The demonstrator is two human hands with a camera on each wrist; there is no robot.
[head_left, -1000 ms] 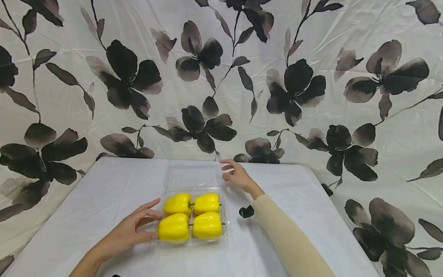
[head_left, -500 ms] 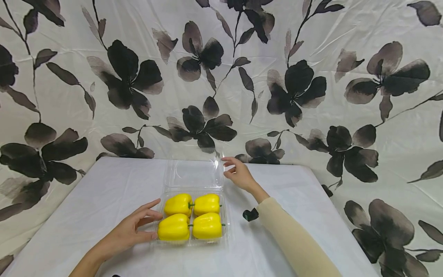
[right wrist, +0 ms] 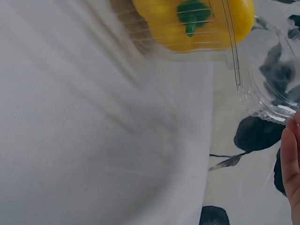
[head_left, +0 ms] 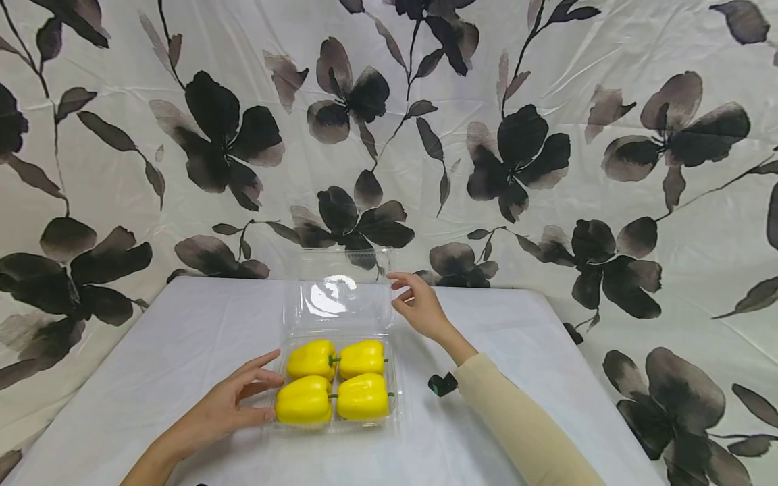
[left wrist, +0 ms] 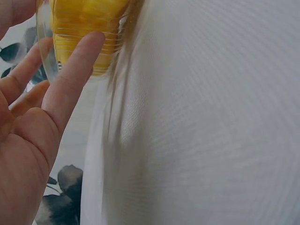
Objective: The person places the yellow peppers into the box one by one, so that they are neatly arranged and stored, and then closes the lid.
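Several yellow bell peppers (head_left: 362, 397) with green stems sit in a clear plastic clamshell container (head_left: 396, 385) on the table. Its hinged lid (head_left: 304, 307) stands tilted up at the back. My right hand (head_left: 419, 307) pinches the lid's right edge; only part of that hand (right wrist: 293, 164) appears in the right wrist view. At the container's left side is my left hand (head_left: 227, 401), fingers spread and extended, thumb near the front left corner. In the left wrist view, a digit of the left hand (left wrist: 33, 136) rests against the ribbed container wall (left wrist: 112, 44).
A white cloth covers the table (head_left: 182, 337). Behind it hangs a pale curtain (head_left: 425, 169) with dark flowers. A small black object (head_left: 442, 384) shows beside the right sleeve (head_left: 516, 418).
The lid has swung up from lying lower at the back to a steeper tilt, the right hand rising slightly with it. The left hand and peppers have stayed put.
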